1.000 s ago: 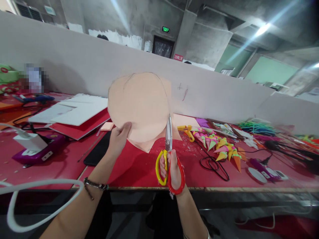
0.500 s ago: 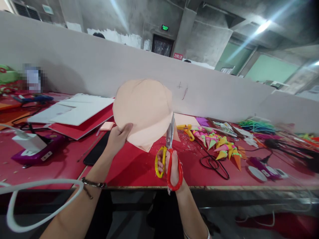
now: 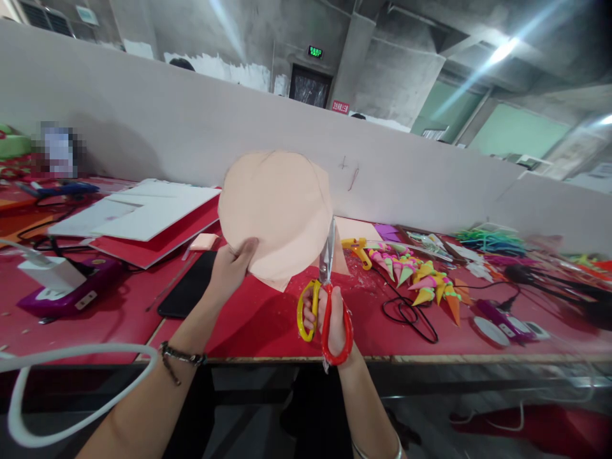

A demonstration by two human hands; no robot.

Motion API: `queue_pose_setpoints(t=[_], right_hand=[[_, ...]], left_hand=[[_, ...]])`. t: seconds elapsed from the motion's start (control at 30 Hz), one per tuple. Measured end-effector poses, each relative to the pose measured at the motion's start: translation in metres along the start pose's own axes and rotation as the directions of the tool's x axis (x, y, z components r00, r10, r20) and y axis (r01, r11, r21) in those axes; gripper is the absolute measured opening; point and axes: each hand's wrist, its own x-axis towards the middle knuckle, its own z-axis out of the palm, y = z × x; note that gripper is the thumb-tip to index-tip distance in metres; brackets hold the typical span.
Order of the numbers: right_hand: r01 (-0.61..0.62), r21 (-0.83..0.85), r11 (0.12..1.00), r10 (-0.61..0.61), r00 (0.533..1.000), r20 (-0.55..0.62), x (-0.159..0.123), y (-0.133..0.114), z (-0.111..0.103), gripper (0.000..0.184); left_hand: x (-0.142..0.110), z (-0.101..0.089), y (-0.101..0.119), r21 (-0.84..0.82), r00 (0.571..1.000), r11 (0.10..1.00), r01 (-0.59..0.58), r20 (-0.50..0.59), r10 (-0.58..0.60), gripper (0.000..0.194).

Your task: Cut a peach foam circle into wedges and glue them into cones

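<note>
My left hand [image 3: 235, 262] grips the lower left edge of a peach-coloured sheet [image 3: 275, 210], thumb on the near face and fingers hidden behind. The sheet is roughly round, with a drawn curved line and a loose pointed flap below. It is held up above the red table. In my right hand [image 3: 335, 322] are scissors [image 3: 326, 261] with one yellow and one red handle loop. Their blades point upward at the sheet's right edge. Whether paper lies between the blades I cannot tell. Below my left hand lies a black phone-like slab [image 3: 186, 287].
White boards [image 3: 143, 210] lie at left, near a purple power strip [image 3: 71, 293]. A yellow glue gun [image 3: 358, 252] and several small coloured cones [image 3: 430, 280] are at right. A white hose-like loop [image 3: 81, 440] crosses the near left. Behind stands a pale partition [image 3: 406, 178].
The sheet and my left hand have shifted very slightly right and turned a little. The scissors stay at the sheet's right edge, nearly unmoved. The view has swung slightly.
</note>
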Motion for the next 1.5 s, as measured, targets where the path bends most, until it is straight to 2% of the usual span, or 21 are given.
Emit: queue_pose_setpoints(t=[0.2,0.4,0.53,0.73,0.83,1.0,1.17,1.23,1.37,1.5], right_hand=[[-0.011,0.027,1.0,0.011,1.0,0.011,0.002,-0.002,-0.001,0.054],[-0.054,0.083,0.995,0.051,0.998,0.032,0.003,-0.001,-0.007,0.053],[-0.059,0.051,0.997,0.059,0.998,0.012,0.001,-0.003,-0.007,0.054],[-0.081,-0.016,0.997,0.081,0.996,-0.024,-0.003,-0.008,-0.004,0.054],[-0.091,-0.059,0.994,0.089,0.995,-0.042,-0.006,-0.009,-0.003,0.054],[-0.1,-0.117,0.988,0.092,0.993,-0.072,-0.006,-0.005,-0.005,0.053],[-0.068,-0.139,0.988,0.067,0.998,-0.01,-0.005,0.001,-0.005,0.049],[-0.044,-0.145,0.989,0.045,0.999,0.003,-0.006,0.002,-0.003,0.047],[-0.036,-0.146,0.989,0.036,0.999,-0.004,-0.01,0.001,0.003,0.044],[-0.035,-0.147,0.989,0.031,0.999,-0.027,-0.008,0.001,0.003,0.045]], left_hand=[[-0.001,0.0,0.0,0.017,0.996,0.999,-0.049,0.071,0.048,0.032],[-0.001,0.0,0.0,0.018,0.994,0.997,-0.074,0.078,0.073,0.031],[-0.001,-0.002,0.001,0.004,0.995,0.999,-0.049,0.084,0.048,0.03],[0.004,-0.011,0.0,0.025,0.999,0.999,0.025,0.037,-0.026,0.026],[0.008,-0.015,-0.004,-0.033,0.996,0.996,0.083,0.045,-0.081,0.024],[0.015,-0.016,-0.018,-0.249,0.972,0.943,0.221,0.134,-0.193,0.027],[0.019,-0.013,-0.023,-0.377,0.989,0.915,0.142,0.006,-0.151,0.031],[0.018,-0.014,-0.021,-0.334,0.989,0.936,0.11,-0.061,-0.137,0.033],[0.015,-0.019,-0.016,-0.08,0.985,0.996,0.029,-0.17,-0.042,0.033],[0.013,-0.023,-0.011,0.029,0.992,0.999,-0.014,-0.126,0.018,0.032]])
